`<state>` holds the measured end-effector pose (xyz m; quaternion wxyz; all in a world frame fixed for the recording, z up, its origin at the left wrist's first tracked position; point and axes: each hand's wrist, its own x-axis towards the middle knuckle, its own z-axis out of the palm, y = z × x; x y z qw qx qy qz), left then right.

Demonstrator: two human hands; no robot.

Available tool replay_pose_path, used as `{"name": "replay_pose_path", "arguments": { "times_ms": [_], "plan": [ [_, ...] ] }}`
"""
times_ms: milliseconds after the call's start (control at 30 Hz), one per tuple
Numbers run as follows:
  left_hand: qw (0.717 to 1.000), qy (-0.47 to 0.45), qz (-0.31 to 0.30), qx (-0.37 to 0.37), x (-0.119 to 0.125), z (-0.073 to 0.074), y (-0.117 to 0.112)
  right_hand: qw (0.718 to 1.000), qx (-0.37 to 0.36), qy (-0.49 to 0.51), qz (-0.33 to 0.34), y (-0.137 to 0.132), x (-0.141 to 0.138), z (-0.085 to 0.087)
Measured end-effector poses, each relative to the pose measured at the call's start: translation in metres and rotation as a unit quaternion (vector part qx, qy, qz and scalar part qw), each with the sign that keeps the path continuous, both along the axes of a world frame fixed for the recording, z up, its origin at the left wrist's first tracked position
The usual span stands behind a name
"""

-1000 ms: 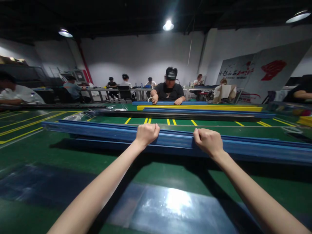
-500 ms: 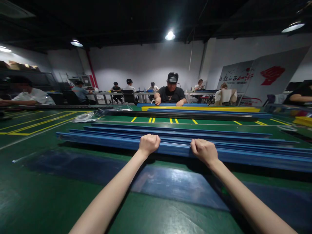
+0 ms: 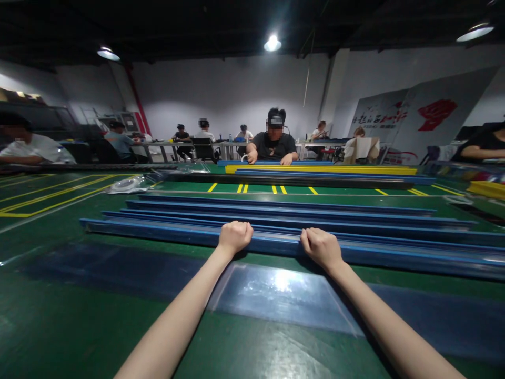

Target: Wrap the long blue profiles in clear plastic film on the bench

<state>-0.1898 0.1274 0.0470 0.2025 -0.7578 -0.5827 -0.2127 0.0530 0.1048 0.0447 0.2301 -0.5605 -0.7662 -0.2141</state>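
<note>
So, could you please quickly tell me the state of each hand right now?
Left hand: closed, gripping the nearest blue rail.
Right hand: closed, gripping the same rail farther right.

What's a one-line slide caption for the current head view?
Left hand and right hand grip the nearest blue rail on a green table, with a glossy sheet lying in front.

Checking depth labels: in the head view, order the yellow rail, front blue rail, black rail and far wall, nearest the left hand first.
1. Front blue rail, in the left hand.
2. Black rail, beyond it.
3. Yellow rail, behind the black one.
4. Far wall, at the back.
</note>
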Motion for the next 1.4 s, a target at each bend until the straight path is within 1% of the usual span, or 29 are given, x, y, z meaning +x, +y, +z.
{"name": "replay_pose_path", "arguments": {
  "times_ms": [100, 167, 200, 233, 300, 400, 500, 567, 667, 733, 833, 900, 1000, 1067, 1133, 1200, 1267, 1333, 1400],
  "plan": [
    [0.999, -0.001, 0.003, -0.045, 0.001, 0.003, -0.003, 0.998, -0.055, 0.020, -0.015, -0.002, 0.001, 0.008],
    [0.996, 0.009, 0.002, -0.091, 0.002, 0.006, -0.007, 0.993, -0.107, 0.044, -0.028, -0.004, 0.006, 0.017],
    [0.994, 0.014, 0.003, -0.111, 0.002, 0.008, -0.008, 0.989, -0.135, 0.057, -0.024, -0.006, 0.011, 0.021],
    [0.992, 0.019, 0.004, -0.121, 0.003, 0.010, -0.010, 0.984, -0.161, 0.071, -0.011, -0.007, 0.017, 0.025],
    [0.993, 0.030, -0.005, -0.116, 0.006, 0.012, -0.015, 0.978, -0.188, 0.088, -0.001, -0.010, 0.032, 0.030],
    [0.993, 0.059, -0.066, -0.079, 0.017, 0.014, -0.024, 0.966, -0.245, 0.080, -0.012, -0.014, 0.056, 0.032],
    [0.985, 0.077, -0.145, -0.059, 0.038, 0.016, -0.032, 0.953, -0.296, 0.057, 0.003, -0.016, 0.076, 0.030],
    [0.978, 0.077, -0.185, -0.056, 0.057, 0.018, -0.036, 0.949, -0.310, 0.053, 0.011, -0.018, 0.085, 0.030],
    [0.970, 0.065, -0.219, -0.081, 0.083, 0.022, -0.037, 0.950, -0.306, 0.057, -0.010, -0.021, 0.093, 0.034],
    [0.968, 0.050, -0.217, -0.113, 0.094, 0.024, -0.036, 0.954, -0.294, 0.047, -0.033, -0.022, 0.095, 0.038],
    [0.967, 0.027, -0.204, -0.149, 0.100, 0.025, -0.032, 0.959, -0.277, 0.020, -0.052, -0.026, 0.095, 0.041],
    [0.965, 0.014, -0.205, -0.162, 0.098, 0.025, -0.029, 0.963, -0.263, 0.007, -0.055, -0.029, 0.093, 0.042],
    [0.962, 0.009, -0.202, -0.186, 0.090, 0.028, -0.026, 0.974, -0.220, -0.023, -0.053, -0.032, 0.083, 0.040],
    [0.961, 0.004, -0.178, -0.210, 0.081, 0.032, -0.023, 0.979, -0.192, -0.058, -0.035, -0.032, 0.071, 0.037],
    [0.960, 0.000, -0.139, -0.241, 0.070, 0.038, -0.020, 0.982, -0.168, -0.082, -0.011, -0.030, 0.056, 0.034],
    [0.956, -0.005, -0.103, -0.276, 0.055, 0.044, -0.017, 0.982, -0.165, -0.090, 0.008, -0.029, 0.043, 0.032],
    [0.950, -0.006, -0.084, -0.300, 0.040, 0.049, -0.015, 0.981, -0.170, -0.086, 0.022, -0.028, 0.034, 0.032],
    [0.949, -0.010, -0.068, -0.309, 0.024, 0.052, -0.013, 0.981, -0.176, -0.073, 0.030, -0.028, 0.035, 0.033],
    [0.949, -0.015, -0.049, -0.310, 0.008, 0.053, -0.012, 0.982, -0.180, -0.055, 0.028, -0.029, 0.043, 0.034]
  ]
}}
